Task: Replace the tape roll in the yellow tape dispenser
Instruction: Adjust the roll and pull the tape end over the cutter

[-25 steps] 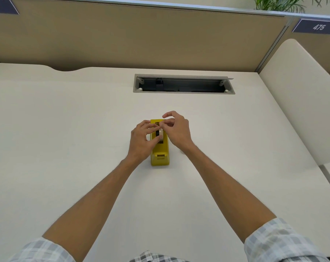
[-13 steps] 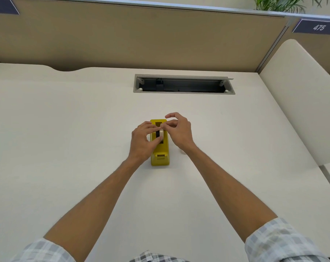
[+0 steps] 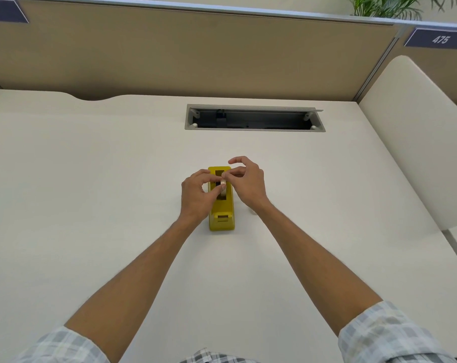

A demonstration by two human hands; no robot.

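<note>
- Yellow tape dispenser (image 3: 221, 217) sitting flat on the cream desk (image 3: 91, 192), roughly mid-desk, cutter end toward the camera.
- Tape roll (image 3: 223, 188) standing on edge in the dispenser's slot, small and pale, mostly hidden by fingers.
- Left hand (image 3: 194, 196) curled in, thumb and forefinger closed on the near-left side of the roll.
- Right hand (image 3: 248, 183) pinching the roll's top edge with thumb and index, the other fingers fanned up and loose. Can't tell whether that's the roll itself or just the loose tape end.
- Roll probably super light and fairly stiff, but smooth on the sides, so best gripped across the flat faces or by the core, not the sticky outer wrap.
- Dispenser looks chunky, likely weighted, so probably stays put with one hand bracing it.
- Desk surface matte, plain, level; no clutter anywhere near.
- Open cable tray (image 3: 253, 121) cut into the desk farther back, well apart from the work.
- Tan partition wall (image 3: 196, 53) behind, number plate reading 475 (image 3: 438, 39) up right, cream side panel (image 3: 411, 142) on the right.
</note>
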